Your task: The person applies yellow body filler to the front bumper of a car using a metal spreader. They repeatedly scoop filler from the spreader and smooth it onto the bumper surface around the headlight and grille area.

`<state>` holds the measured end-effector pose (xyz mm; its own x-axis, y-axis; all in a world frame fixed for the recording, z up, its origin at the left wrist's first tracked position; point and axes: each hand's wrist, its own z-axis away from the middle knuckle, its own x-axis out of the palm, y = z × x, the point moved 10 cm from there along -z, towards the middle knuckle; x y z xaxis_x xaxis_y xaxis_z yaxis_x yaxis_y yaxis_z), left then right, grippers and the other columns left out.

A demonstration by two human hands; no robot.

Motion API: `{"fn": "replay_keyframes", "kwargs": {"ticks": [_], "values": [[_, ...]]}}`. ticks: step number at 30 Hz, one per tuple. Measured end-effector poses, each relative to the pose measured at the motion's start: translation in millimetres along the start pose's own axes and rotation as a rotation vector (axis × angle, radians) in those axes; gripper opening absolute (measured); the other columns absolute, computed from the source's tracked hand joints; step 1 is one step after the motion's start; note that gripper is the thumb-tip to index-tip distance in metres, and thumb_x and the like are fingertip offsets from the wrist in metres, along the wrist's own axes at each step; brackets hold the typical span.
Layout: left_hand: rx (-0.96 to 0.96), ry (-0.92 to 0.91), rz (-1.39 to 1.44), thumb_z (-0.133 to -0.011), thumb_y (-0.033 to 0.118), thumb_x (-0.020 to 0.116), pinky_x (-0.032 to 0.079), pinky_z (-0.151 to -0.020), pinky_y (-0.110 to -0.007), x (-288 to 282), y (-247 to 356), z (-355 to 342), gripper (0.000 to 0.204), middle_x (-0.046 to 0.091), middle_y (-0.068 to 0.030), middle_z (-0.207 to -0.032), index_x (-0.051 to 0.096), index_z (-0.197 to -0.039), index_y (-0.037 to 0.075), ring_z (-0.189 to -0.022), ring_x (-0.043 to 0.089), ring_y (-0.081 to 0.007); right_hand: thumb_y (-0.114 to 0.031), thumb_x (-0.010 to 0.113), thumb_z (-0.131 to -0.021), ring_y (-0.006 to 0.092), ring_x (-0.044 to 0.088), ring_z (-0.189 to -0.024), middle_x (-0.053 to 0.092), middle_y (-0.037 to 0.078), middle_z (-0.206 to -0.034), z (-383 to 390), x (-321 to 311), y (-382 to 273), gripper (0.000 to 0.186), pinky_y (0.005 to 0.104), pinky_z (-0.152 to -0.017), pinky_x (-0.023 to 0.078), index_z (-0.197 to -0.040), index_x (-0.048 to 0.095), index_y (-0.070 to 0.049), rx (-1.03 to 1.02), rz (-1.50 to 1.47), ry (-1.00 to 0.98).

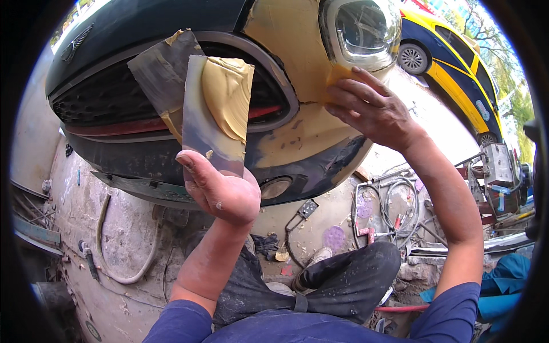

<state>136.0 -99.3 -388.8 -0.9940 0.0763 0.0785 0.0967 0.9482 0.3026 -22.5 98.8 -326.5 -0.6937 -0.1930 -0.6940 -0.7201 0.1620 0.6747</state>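
Note:
My left hand point(226, 194) grips a flat grey putty board point(194, 120) with a thick mound of yellow body filler point(226, 94) on its upper part. A second grey scraper plate point(163, 71), smeared with filler, fans out behind the board; its lower end is hidden, apparently in the same hand. My right hand point(372, 106) pinches a small yellow spreader point(340, 74) against the car's front corner, just below the headlight point(363, 28). Dried-looking filler covers the fender point(286, 34) and part of the dark bumper point(309, 168).
A black grille point(114, 103) lies behind the plates. On the dusty floor are a pale bent hose point(128, 280), coiled cables point(400, 200) and a black chain-like strap point(291, 228). A yellow and dark blue car point(457, 74) stands at the right, with metal equipment point(497, 166) near it.

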Motion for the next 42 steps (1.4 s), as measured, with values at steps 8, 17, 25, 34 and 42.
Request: {"fn": "replay_keyframes", "kwargs": {"ticks": [8, 17, 25, 34, 42], "values": [[-0.283, -0.054, 0.222, -0.12, 0.019, 0.039, 0.049, -0.117, -0.045, 9.6, -15.1, 3.9, 0.045, 0.059, -0.0258, -0.15, 0.051, -0.152, -0.011, -0.13, 0.063, -0.03, -0.018, 0.076, -0.092, 0.0221, 0.047, -0.149, 0.061, 0.0, -0.145, -4.7, -18.6, -9.5, 0.036, 0.0466, -0.133, 0.041, -0.128, 0.081, -0.022, -0.003, -0.029, 0.133], [-0.062, -0.039, 0.063, -0.113, -0.002, 0.054, 0.059, -0.104, -0.044, 5.6, -13.6, 9.5, 0.051, 0.06, -0.0322, -0.145, 0.043, -0.162, -0.008, -0.117, 0.071, -0.0378, -0.02, 0.078, -0.092, 0.0209, 0.045, -0.15, 0.061, 0.0, -0.142, -10.7, -2.0, -7.7, 0.037, 0.0462, -0.135, 0.038, -0.129, 0.08, -0.024, -0.005, -0.023, 0.12], [-0.645, 0.118, 0.611, -0.116, 0.01, 0.055, 0.059, -0.103, -0.046, 9.2, -48.1, 14.6, 0.048, 0.062, -0.0313, -0.143, 0.047, -0.16, -0.008, -0.117, 0.07, -0.0376, -0.019, 0.076, -0.094, 0.0202, 0.043, -0.152, 0.058, -0.002, -0.148, 20.4, 10.6, 10.5, 0.04, 0.0458, -0.136, 0.037, -0.132, 0.078, -0.027, 0.038, 0.019, 0.062], [-0.908, 0.077, 0.928, -0.122, 0.044, 0.032, 0.037, -0.129, -0.048, 40.5, -37.3, 9.3, 0.067, 0.052, -0.0257, -0.16, 0.05, -0.154, -0.012, -0.149, 0.052, -0.0334, -0.017, 0.075, -0.095, 0.0201, 0.044, -0.153, 0.058, -0.001, -0.15, 54.1, 16.6, 31.0, 0.044, 0.0464, -0.134, 0.039, -0.137, 0.076, -0.029, 0.072, 0.052, 0.07], [-0.853, 0.025, 0.966, -0.121, 0.048, 0.031, 0.036, -0.129, -0.049, 47.9, -22.6, 0.2, 0.072, 0.05, -0.0275, -0.162, 0.048, -0.155, -0.014, -0.149, 0.052, -0.0367, -0.012, 0.075, -0.097, 0.0215, 0.049, -0.15, 0.057, -0.001, -0.152, 100.7, 33.1, 64.7, 0.045, 0.047, -0.133, 0.042, -0.137, 0.076, -0.033, 0.2, 0.068, 0.019]]}}
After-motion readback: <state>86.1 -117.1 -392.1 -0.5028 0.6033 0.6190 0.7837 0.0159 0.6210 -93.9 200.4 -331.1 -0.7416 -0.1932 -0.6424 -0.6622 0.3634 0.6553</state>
